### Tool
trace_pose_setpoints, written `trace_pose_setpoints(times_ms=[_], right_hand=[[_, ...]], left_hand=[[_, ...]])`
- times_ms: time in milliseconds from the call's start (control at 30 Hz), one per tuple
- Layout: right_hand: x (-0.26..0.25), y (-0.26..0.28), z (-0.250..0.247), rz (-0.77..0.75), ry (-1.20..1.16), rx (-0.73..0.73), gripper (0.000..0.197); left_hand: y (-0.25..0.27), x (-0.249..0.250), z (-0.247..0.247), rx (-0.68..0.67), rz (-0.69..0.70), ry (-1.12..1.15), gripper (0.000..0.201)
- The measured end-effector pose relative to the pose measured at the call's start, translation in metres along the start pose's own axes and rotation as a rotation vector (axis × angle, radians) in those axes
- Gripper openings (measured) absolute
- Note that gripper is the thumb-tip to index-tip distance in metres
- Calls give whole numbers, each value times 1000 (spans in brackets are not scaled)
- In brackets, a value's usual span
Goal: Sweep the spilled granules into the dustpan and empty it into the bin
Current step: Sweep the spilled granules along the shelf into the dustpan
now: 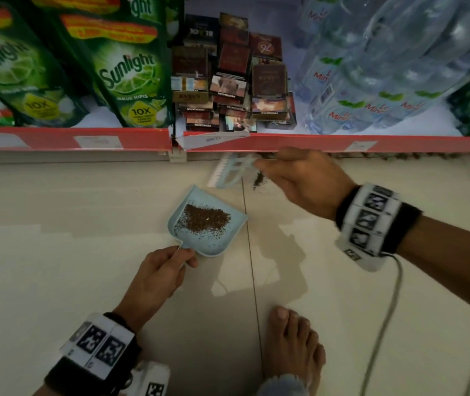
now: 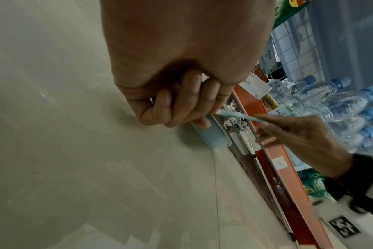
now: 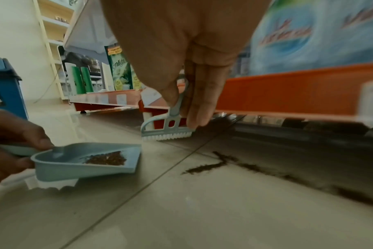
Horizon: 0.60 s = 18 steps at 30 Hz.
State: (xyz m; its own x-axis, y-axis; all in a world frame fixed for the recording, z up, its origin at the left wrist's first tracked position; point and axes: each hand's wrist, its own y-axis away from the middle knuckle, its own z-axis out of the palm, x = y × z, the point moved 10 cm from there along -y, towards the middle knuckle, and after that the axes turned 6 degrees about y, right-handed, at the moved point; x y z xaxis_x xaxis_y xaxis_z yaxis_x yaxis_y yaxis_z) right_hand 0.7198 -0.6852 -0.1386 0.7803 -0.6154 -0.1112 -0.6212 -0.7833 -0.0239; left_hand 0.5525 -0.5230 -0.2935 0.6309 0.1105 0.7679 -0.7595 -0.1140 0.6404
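A light blue dustpan (image 1: 214,241) is lifted a little off the pale tiled floor, with a heap of brown granules (image 1: 206,218) in it. My left hand (image 1: 165,267) pinches its handle at the near left. My right hand (image 1: 299,178) grips the handle of a small light blue brush (image 1: 232,171) with white bristles, held just above the floor near the shelf base. Loose granules (image 3: 204,168) lie in streaks on the tiles to the right of the dustpan (image 3: 74,166), trailing off under the shelf. The brush (image 3: 166,128) hangs beyond the pan's open edge.
A red-edged shelf (image 1: 313,142) runs across the back, stocked with green soap pouches (image 1: 125,72), small boxes (image 1: 228,81) and water bottles (image 1: 385,67). A blue bin (image 3: 4,91) stands far left in the right wrist view. My bare foot (image 1: 293,347) and a cable (image 1: 385,324) are near right.
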Motion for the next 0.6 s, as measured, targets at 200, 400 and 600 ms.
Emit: trace_pose_setpoints(times_ms=[200,400,600], right_hand=[[-13,-17,41,5,85,-182,35],[40,37,22,38,81,-166,31],[52,23,23,331,-399,196,19]], left_hand=[[8,-5,-1,2,-4,-20,35],[10,-6,-12,37,-4,-4,33],[2,-3,-8,14,6,10,33]])
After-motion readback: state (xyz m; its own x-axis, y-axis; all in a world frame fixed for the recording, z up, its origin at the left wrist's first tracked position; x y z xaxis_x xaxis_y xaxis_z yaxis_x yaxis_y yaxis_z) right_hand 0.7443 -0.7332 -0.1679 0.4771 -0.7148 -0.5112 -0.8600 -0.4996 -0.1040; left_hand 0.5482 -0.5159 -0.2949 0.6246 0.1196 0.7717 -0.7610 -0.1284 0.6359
